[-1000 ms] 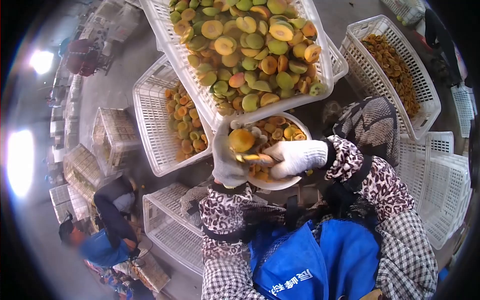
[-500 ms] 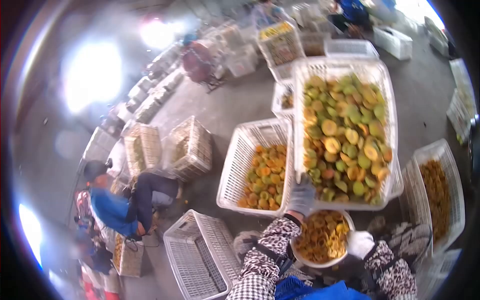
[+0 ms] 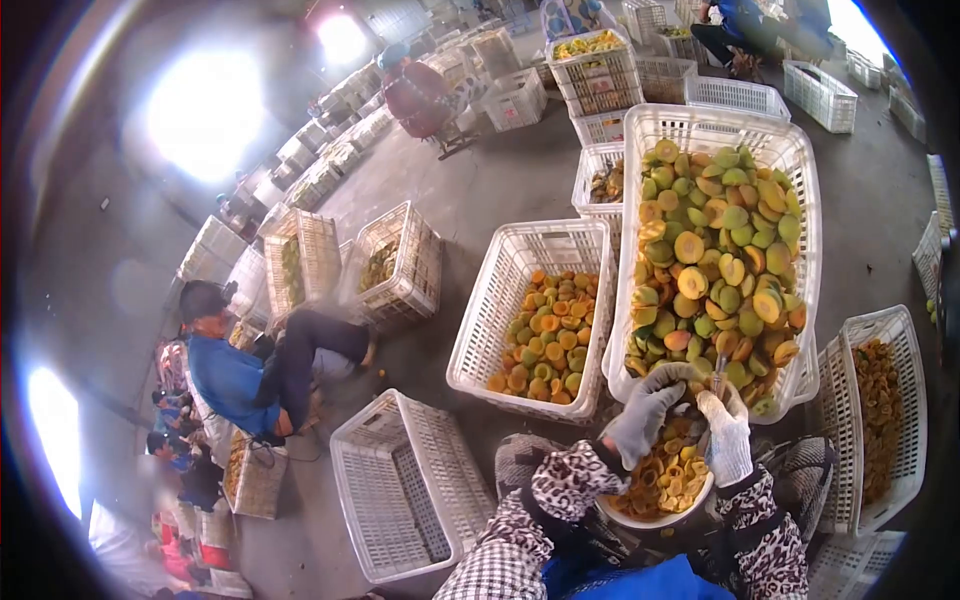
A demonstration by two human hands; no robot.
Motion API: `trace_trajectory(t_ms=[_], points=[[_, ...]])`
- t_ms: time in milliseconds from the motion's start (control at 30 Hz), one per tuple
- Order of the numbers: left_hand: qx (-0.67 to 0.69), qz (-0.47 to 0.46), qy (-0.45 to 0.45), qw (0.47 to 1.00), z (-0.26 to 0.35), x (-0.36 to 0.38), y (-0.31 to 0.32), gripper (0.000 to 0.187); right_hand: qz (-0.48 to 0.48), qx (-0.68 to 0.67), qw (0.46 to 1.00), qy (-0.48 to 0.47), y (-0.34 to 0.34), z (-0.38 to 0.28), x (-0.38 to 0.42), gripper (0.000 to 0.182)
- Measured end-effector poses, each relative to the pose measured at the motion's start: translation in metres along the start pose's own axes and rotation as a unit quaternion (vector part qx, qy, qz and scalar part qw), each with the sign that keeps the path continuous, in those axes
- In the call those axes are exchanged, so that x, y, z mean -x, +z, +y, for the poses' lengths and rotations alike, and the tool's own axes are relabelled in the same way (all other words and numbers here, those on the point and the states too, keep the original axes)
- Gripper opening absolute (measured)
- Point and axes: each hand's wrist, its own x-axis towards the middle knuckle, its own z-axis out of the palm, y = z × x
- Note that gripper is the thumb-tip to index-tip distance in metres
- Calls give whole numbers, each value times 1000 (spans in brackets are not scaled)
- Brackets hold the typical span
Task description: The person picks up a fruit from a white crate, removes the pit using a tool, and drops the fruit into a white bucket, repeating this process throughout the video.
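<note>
My left hand [image 3: 648, 412], in a grey glove, is closed with its fingertips near the big crate's front rim; whatever it pinches is hidden. Beside it my right hand [image 3: 728, 432], in a white glove, grips a thin metal tool [image 3: 719, 374] pointing up. Below both hands, close to my lap, a white bowl [image 3: 658, 522] holds orange fruit pieces [image 3: 662, 482]. Just beyond them a large white crate [image 3: 634, 240] is heaped with green and orange apricot-like fruit [image 3: 725, 250], many cut in half.
Left of it stands a crate [image 3: 478, 345] with more halved fruit. A crate [image 3: 375, 515] sits at my lower left, and one with brown-orange pieces [image 3: 878, 420] at my right. A person in blue [image 3: 232, 380] sits at left. Stacked crates [image 3: 598, 90] stand ahead.
My left hand has moved from the big crate's front corner back toward the bowl. My right hand has risen from the bowl's right side, and both hands are now close together.
</note>
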Motion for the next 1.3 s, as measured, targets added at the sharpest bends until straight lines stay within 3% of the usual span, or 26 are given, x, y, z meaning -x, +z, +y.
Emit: trace_trajectory(t_ms=[67, 133, 167, 200, 233, 267, 333, 367, 400, 467, 500, 567, 667, 700, 733, 800, 833, 867, 933, 967, 1067, 1100, 1133, 1200, 1267, 1300], points=[[93, 18, 10, 995, 8, 18, 25, 25, 11, 11, 999, -48, 5, 3, -6, 24], [-111, 2, 310, 944, 4, 31, 33, 27, -40, 226, 961, -152, -1, 13, -13, 24], [-96, -23, 38, 994, 6, 7, 2, 25, -61, 217, 960, -164, 3, 10, -14, 23], [-79, -25, 11, 996, 6, 4, -2, 25, -80, 93, 992, -20, 6, -1, -6, 22], [-127, -3, 80, 989, 7, 4, -5, 27, -53, 39, 998, 13, 7, -2, -4, 24], [-171, 8, 147, 974, 8, 1, -9, 30, -77, 73, 994, 23, 0, -2, -5, 25], [-246, 25, 291, 924, 4, -10, -16, 39, -17, 406, 913, -43, -13, 10, -8, 41], [172, 27, 154, 973, 1, -17, -23, 35, -39, 455, 887, -67, -11, 3, -6, 43], [116, 5, 181, 977, 6, -11, -11, 36, -22, 516, 855, -47, -8, 4, -5, 36], [270, 7, 74, 960, 9, -11, -11, 38, -37, 549, 832, -74, -5, 2, -4, 24], [269, 7, 60, 961, 5, -11, -10, 38, -29, 545, 835, -65, -7, 5, -4, 24], [-45, 27, 155, 986, 0, -9, -9, 40, -32, 572, 792, -209, -10, 13, -7, 31], [69, 0, 144, 987, -1, -4, 0, 39, -43, 569, 807, -152, -17, 24, -14, 32], [52, -17, 116, 992, 1, -5, -3, 33, -31, 520, 846, -116, -19, 34, -18, 32], [51, -18, 113, 992, 1, -5, -7, 33, -29, 518, 847, -114, -21, 37, -17, 32], [-7, 27, 100, 995, -1, -5, -10, 27, -16, 565, 801, -197, -23, 40, -15, 34], [-124, 61, 142, 980, -4, -1, -7, 29, -10, 586, 775, -236, -25, 41, -14, 35], [-123, 62, 135, 981, -3, 2, -8, 29, -5, 606, 747, -272, -23, 40, -12, 37], [-316, 48, 219, 922, -6, 5, -12, 29, 6, 642, 684, -346, -24, 40, -8, 39], [-316, 47, 216, 923, -7, 7, -10, 29, 20, 667, 704, -243, -12, 31, -6, 38], [-350, 30, 215, 911, -10, 10, -5, 26, -10, 642, 723, -256, -16, 46, -6, 37], [-231, 46, 165, 958, -12, 7, -6, 25, -10, 642, 723, -253, -17, 45, -5, 37], [-109, 61, 114, 986, -13, 3, -6, 27, -56, 574, 799, -170, -18, 40, -8, 32], [-97, 60, 109, 987, -10, 1, 0, 32, -143, 403, 904, 3, -18, 22, -13, 26], [-86, 59, 104, 989, -7, 1, 9, 38, -191, 272, 929, 162, -18, -1, -12, 30], [-15, 79, 77, 994, -5, 2, 15, 42, -185, 284, 926, 163, -19, -1, -12, 30]])
